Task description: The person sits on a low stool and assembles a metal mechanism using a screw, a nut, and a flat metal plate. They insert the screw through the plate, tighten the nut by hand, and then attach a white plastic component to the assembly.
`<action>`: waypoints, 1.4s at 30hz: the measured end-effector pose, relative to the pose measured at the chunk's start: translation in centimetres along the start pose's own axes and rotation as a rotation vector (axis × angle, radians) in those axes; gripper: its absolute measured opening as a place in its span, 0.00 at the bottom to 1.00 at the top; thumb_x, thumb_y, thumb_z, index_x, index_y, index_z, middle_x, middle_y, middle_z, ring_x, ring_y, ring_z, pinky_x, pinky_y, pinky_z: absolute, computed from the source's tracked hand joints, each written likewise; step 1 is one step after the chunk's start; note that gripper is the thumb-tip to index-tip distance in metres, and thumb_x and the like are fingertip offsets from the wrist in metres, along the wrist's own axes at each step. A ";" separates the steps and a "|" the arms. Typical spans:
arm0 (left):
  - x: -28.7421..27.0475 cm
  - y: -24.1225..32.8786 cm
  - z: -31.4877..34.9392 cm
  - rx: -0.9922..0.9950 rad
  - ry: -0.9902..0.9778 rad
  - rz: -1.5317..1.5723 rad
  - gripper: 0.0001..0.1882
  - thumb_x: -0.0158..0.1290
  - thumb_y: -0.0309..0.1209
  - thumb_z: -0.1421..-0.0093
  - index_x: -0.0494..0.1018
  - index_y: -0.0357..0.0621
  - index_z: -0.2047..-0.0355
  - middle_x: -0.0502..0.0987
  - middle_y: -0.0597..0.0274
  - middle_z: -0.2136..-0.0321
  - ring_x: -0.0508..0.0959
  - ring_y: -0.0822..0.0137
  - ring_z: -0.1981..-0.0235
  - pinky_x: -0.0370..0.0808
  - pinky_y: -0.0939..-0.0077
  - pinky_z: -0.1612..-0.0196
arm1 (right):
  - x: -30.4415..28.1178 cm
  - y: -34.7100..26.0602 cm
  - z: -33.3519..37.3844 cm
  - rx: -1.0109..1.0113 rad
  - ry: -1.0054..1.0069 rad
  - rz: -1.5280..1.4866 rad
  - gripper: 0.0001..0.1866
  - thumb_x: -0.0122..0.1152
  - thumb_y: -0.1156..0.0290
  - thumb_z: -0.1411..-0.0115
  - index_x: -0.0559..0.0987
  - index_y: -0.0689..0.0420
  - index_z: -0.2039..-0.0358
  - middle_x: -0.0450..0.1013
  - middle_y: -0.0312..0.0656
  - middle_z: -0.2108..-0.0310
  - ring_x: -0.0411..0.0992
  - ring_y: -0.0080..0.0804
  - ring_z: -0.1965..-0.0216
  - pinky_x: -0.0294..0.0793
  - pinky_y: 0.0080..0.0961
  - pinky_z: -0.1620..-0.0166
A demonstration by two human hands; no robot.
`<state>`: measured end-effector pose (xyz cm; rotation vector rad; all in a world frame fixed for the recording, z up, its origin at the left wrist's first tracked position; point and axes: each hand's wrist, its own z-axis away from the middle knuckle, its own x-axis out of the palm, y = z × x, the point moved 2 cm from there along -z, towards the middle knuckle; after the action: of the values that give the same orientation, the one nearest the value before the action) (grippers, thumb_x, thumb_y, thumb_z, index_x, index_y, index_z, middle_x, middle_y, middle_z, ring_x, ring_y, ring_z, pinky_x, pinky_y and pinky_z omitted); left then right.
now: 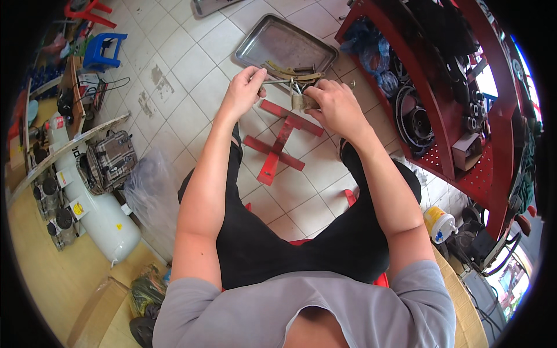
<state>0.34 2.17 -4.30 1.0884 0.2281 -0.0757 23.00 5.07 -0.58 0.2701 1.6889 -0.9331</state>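
My left hand (246,88) pinches one end of a thin metal rod (277,81), which points right toward my other hand. Closed around a tan metal piece with a curved band (301,102) is my right hand (335,105); its fingers cover the piece's right side. The rod's far end reaches this piece, though whether they touch I cannot tell. Just beyond both hands, curved yellowish metal strips (316,76) lie at the near edge of a grey metal tray (255,43).
Below my hands a red metal stand (281,142) sits on the tiled floor. To the right rises a red shelf rack (447,153) with belts and parts. A white tank (107,226), a plaid bag (113,159) and a blue stool (104,49) are on the left.
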 end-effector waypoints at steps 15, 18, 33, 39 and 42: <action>3.1 2.7 2.4 -0.214 -0.166 0.137 0.21 0.51 0.51 0.39 0.71 0.43 0.67 0.62 0.73 0.86 0.56 0.82 0.87 0.50 0.83 0.85 | 1.9 2.5 -0.1 0.338 0.179 0.359 0.07 0.59 0.70 0.51 0.75 0.58 0.73 0.74 0.44 0.73 0.75 0.40 0.69 0.73 0.34 0.66; 2.8 1.9 1.8 -0.147 -0.076 0.120 0.23 0.50 0.51 0.38 0.71 0.41 0.68 0.60 0.75 0.87 0.55 0.82 0.88 0.50 0.83 0.85 | 0.7 2.0 -0.6 0.365 0.176 0.244 0.11 0.65 0.67 0.54 0.73 0.57 0.74 0.75 0.45 0.79 0.76 0.43 0.75 0.73 0.36 0.72; -0.4 -0.1 -0.1 -0.172 0.148 0.496 0.20 0.44 0.47 0.34 0.68 0.39 0.62 0.66 0.69 0.83 0.60 0.79 0.88 0.56 0.83 0.86 | 1.4 1.1 -0.3 0.205 -0.009 0.134 0.18 0.61 0.65 0.48 0.73 0.63 0.60 0.72 0.56 0.62 0.72 0.48 0.58 0.69 0.43 0.54; -1.7 -2.8 -1.5 -0.055 0.101 0.905 0.16 0.45 0.39 0.34 0.64 0.39 0.54 0.75 0.58 0.68 0.73 0.69 0.69 0.69 0.77 0.69 | -0.2 6.1 -0.7 0.628 0.186 -0.768 0.18 0.61 0.62 0.45 0.75 0.65 0.63 0.75 0.43 0.72 0.71 0.28 0.73 0.70 0.28 0.66; -0.8 -5.8 -2.3 -0.142 0.082 0.820 0.15 0.47 0.35 0.36 0.66 0.38 0.54 0.76 0.57 0.67 0.75 0.69 0.70 0.70 0.76 0.70 | 1.7 9.3 -0.6 0.758 0.353 -0.951 0.14 0.55 0.65 0.45 0.75 0.65 0.67 0.74 0.40 0.77 0.70 0.24 0.76 0.70 0.25 0.71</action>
<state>-1.78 1.52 -10.15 0.9744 -0.1498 0.7088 27.66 11.18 -6.12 0.1119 1.7012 -2.3527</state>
